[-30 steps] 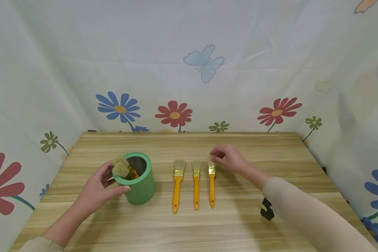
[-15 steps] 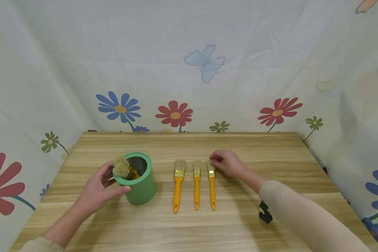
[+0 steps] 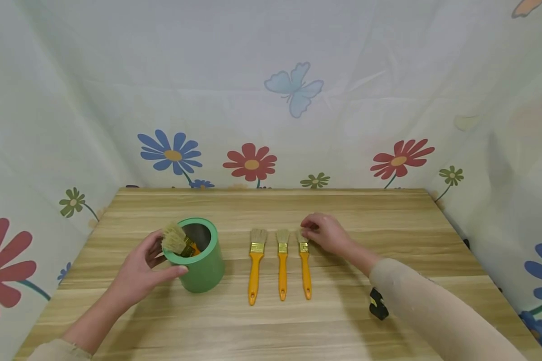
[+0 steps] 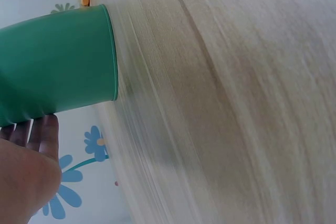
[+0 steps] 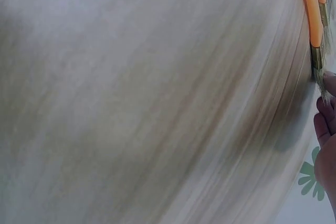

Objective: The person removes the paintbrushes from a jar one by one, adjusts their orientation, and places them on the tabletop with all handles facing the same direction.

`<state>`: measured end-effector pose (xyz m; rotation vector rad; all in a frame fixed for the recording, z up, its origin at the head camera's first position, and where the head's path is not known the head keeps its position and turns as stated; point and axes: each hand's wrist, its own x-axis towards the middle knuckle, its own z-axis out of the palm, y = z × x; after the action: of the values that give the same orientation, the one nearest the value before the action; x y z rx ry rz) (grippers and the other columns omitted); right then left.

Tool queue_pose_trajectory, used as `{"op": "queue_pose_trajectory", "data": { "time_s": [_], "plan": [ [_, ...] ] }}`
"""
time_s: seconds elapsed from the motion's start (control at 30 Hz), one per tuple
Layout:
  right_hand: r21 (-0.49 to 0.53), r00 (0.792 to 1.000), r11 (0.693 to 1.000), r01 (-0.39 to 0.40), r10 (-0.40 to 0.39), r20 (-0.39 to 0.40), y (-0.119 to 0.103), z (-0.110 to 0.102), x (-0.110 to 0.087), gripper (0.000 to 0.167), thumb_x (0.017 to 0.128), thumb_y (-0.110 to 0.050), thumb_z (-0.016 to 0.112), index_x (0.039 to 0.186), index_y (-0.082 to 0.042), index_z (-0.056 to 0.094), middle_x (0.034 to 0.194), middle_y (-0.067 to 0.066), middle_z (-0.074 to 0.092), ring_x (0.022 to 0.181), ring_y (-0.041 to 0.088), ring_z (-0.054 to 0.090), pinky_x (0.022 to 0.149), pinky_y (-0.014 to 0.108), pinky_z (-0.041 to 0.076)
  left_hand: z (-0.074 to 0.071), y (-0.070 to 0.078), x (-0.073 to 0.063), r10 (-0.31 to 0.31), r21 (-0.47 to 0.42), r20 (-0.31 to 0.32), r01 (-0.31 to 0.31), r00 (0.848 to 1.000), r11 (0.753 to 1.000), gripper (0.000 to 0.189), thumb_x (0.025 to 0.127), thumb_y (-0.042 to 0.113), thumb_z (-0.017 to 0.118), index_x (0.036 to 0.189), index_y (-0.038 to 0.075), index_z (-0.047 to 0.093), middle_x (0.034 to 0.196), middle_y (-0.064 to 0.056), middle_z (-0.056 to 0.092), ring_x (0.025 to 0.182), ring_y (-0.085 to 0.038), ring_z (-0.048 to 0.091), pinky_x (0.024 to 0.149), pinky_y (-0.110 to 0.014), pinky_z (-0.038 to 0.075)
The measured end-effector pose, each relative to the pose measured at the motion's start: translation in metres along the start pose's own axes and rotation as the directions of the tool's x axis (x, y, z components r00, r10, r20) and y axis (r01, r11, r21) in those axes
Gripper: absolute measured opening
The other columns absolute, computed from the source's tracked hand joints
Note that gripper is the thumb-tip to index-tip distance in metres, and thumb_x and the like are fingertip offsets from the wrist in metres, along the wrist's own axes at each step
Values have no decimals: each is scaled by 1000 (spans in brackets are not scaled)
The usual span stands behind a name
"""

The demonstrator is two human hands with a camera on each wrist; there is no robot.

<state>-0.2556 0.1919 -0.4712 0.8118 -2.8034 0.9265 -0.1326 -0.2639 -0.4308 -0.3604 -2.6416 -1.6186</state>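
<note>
My left hand [image 3: 137, 276] holds a green can [image 3: 203, 276] at the left, its thumb on the near side and fingers round the far left side. Inside the can a wide paintbrush [image 3: 176, 240] leans bristles up over the rim. Three yellow-handled paintbrushes lie in a row to the right, bristles pointing away from me: a wide one [image 3: 254, 276], a middle one [image 3: 282, 273] and a right one [image 3: 305, 271]. The right hand [image 3: 327, 233] pinches the bristle tip of the right paintbrush. In the right wrist view, thumb and fingers meet at those bristles [image 5: 321, 82].
The wooden tabletop [image 3: 271, 331] ends at a white curtain [image 3: 366, 75] printed with flowers and a butterfly. Beside the right sleeve [image 3: 424, 301] shows a small black object [image 3: 378, 305].
The right paintbrush has slid slightly towards me, and its handle end has swung a little to the right. My right hand has shifted slightly with it. The left hand and can stay put.
</note>
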Motion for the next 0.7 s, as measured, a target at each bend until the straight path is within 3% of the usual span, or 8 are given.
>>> {"op": "queue_pose_trajectory", "data": {
  "time_s": [0.2, 0.47, 0.7],
  "plan": [
    [21, 999, 1000, -16, 17, -39, 2, 0, 0, 17, 96, -6, 80, 111, 2, 75, 104, 12, 75, 97, 28, 72, 91, 46, 63, 0, 0, 0, -6, 2, 0, 6, 1000, 1000, 86, 91, 17, 89, 161, 6, 40, 153, -18, 56, 125, 12, 53, 101, -9, 48],
    [49, 993, 997, -54, 59, -99, -7, -10, 9, 28, 99, -14, 79, 122, 2, 75, 115, 16, 77, 107, 33, 73, 98, 52, 61, -1, 0, 1, -17, 15, 4, 17, 1000, 1000, 87, 91, 20, 89, 161, 6, 39, 154, -18, 56, 125, 12, 51, 101, -9, 48],
    [65, 992, 998, 17, -9, -127, -33, -24, 25, 34, 99, -23, 81, 127, -5, 76, 120, 10, 78, 111, 29, 73, 100, 53, 60, -1, -2, 1, -9, 9, 6, 9, 1000, 1000, 85, 92, 19, 88, 161, 7, 40, 153, -18, 56, 126, 12, 52, 101, -9, 48]
  ]
}}
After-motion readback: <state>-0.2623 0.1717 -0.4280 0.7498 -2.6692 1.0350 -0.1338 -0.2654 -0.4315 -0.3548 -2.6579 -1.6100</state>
